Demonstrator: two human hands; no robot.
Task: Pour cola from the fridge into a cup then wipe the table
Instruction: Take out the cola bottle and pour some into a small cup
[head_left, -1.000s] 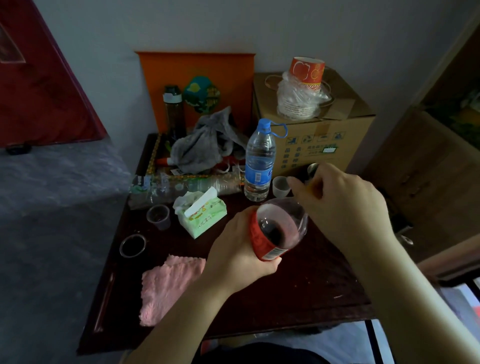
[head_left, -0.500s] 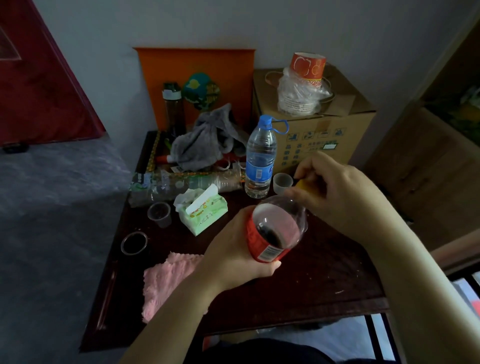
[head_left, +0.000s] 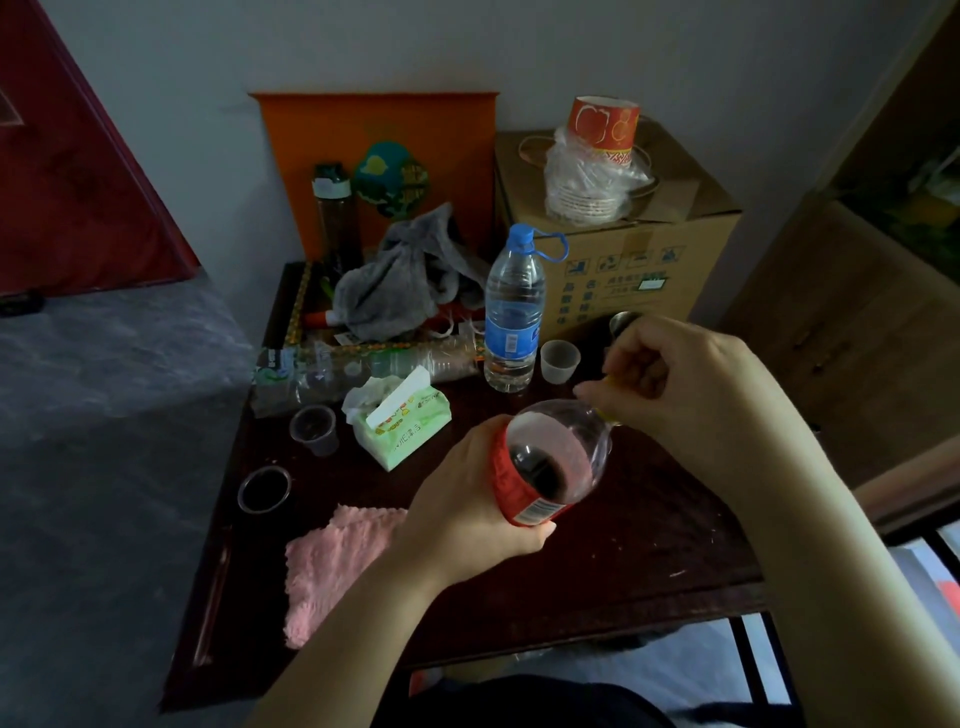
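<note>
A cola bottle (head_left: 553, 460) with a red label and dark liquid is tilted above the dark wooden table (head_left: 623, 561). My left hand (head_left: 467, 499) grips it around the label. My right hand (head_left: 680, 387) is closed on the yellow cap (head_left: 605, 413) at the bottle's neck. A small empty clear cup (head_left: 560, 361) stands just beyond the bottle, beside a water bottle (head_left: 511, 312). A pink cloth (head_left: 332, 566) lies near the table's front left, partly under my left forearm.
Two small clear cups (head_left: 314, 428) (head_left: 264, 488) with dark contents stand at the left. A green tissue pack (head_left: 397, 421), a grey rag (head_left: 400, 280) and a lying plastic bottle (head_left: 363, 366) crowd the back. A cardboard box (head_left: 618, 244) bears stacked paper cups (head_left: 597, 161).
My right hand has shifted slightly around the bottle's neck, fingers turning on the yellow cap. The bottle stays in my left hand at nearly the same spot.
</note>
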